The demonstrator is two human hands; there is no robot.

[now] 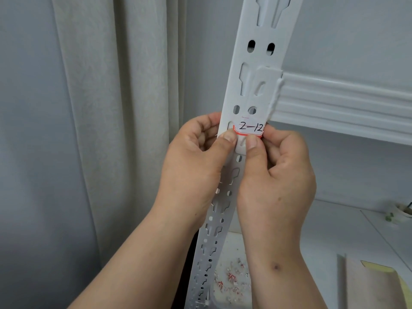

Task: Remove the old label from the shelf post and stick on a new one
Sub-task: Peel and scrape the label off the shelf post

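While thumbs hide its lower edge, label (249, 128) pinched on post (256, 85)

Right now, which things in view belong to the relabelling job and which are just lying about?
Job:
white slotted metal shelf post
red-edged white label marked 2-12, pinched by left hand and right hand
red-and-white paper scraps, likely peeled label bits

Lying about:
pale curtain
small white dish
beige and yellow paper sheets

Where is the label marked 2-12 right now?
The label sits mid-frame on the white shelf post, just below the shelf beam, between the thumbs of the left hand and right hand.
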